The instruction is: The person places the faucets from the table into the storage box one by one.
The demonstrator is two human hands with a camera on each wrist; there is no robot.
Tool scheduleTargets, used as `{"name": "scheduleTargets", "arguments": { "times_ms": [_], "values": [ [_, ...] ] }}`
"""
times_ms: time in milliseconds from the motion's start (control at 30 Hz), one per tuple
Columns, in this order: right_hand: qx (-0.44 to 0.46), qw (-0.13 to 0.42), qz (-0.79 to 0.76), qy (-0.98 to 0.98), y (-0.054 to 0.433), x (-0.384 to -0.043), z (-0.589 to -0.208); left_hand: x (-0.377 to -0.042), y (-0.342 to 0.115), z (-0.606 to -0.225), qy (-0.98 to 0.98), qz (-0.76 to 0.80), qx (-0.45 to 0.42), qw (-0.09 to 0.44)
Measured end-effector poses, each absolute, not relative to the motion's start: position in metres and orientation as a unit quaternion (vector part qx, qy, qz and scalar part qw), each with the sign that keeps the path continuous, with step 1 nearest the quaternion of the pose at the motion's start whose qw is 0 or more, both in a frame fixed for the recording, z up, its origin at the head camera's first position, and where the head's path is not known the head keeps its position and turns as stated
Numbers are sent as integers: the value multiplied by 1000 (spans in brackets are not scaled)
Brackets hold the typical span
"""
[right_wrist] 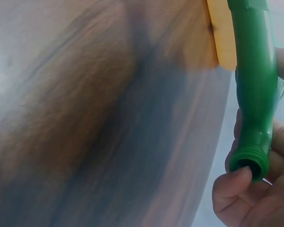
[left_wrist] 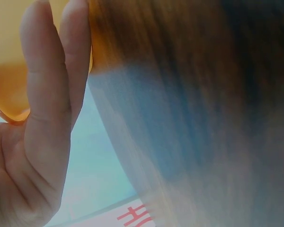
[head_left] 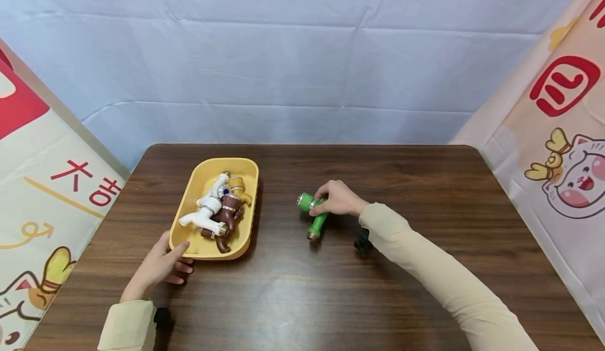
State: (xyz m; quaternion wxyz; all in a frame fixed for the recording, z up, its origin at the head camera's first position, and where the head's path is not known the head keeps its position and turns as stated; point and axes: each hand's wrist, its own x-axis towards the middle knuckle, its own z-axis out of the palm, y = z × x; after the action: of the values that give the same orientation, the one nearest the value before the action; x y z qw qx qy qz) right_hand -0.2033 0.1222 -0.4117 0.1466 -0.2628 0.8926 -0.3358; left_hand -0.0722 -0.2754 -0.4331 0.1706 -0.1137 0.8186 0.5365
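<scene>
My right hand grips a green plastic tap right of the tray, its green ribbed knob pointing left and its brass-coloured threaded end toward me. In the right wrist view, the thumb lies at the open mouth of the tap's green tube. At the near-left corner of a yellow tray, my left hand holds the rim, thumb over the edge and fingers outside. Inside the tray lie white taps, brown taps and a yellow tap, piled partly over one another.
Everything stands on a dark wood-grain table. A pale blue cloth hangs behind it, and printed cloths flank both sides. A small black device sits under the right wrist, another beside the left.
</scene>
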Motion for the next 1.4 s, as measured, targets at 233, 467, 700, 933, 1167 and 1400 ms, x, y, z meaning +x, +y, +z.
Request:
{"name": "scheduleTargets", "arguments": {
  "times_ms": [233,467,700,933,1167,1400],
  "values": [
    [-268,144,-341,889,113,-208,-402,-72,-276,-433,820,535,-114,171],
    [-263,140,-363,883,106,-211,-392,-71,-274,-431,821,536,-106,167],
    [-256,129,-382,879,100,-217,-388,-71,-272,-428,819,541,-101,162],
    [-252,123,-374,884,93,-219,-382,-71,-273,-429,821,538,-104,161],
    [-251,117,-377,884,86,-222,-377,-70,-274,-430,821,538,-105,162],
    [-235,103,-372,892,77,-221,-369,-70,-273,-430,817,542,-108,166]
  ]
}}
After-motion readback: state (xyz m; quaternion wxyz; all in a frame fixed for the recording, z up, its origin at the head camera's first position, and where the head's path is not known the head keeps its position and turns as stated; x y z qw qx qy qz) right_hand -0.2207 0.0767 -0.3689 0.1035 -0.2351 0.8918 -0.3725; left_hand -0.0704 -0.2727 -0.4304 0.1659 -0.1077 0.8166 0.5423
